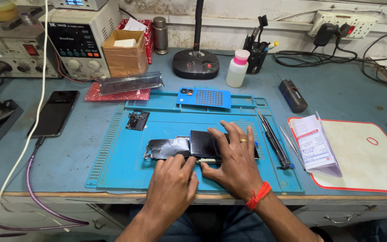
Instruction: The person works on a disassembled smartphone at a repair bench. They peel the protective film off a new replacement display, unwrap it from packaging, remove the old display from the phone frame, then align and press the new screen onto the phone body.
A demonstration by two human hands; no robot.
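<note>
A dark phone (pixel 202 142) lies on the blue work mat (pixel 117 166), with a shiny black film or panel (pixel 166 148) sticking out from its left end. My right hand (pixel 231 159) rests flat over the phone's right part and presses it down; a ring sits on one finger and a red thread on the wrist. My left hand (pixel 173 181) is at the phone's near edge, fingertips pinched against the seam where film and phone meet. What the fingertips grip is hidden.
A small black part (pixel 137 120) and a blue phone back cover (pixel 204 97) lie further back on the mat. Tools (pixel 274 141) lie at the mat's right edge, with papers (pixel 312 143) on a white pad beside them. Another phone (pixel 53 112) sits on a cable at left; a power supply (pixel 79 40), box, lamp base and bottle (pixel 238 68) stand behind.
</note>
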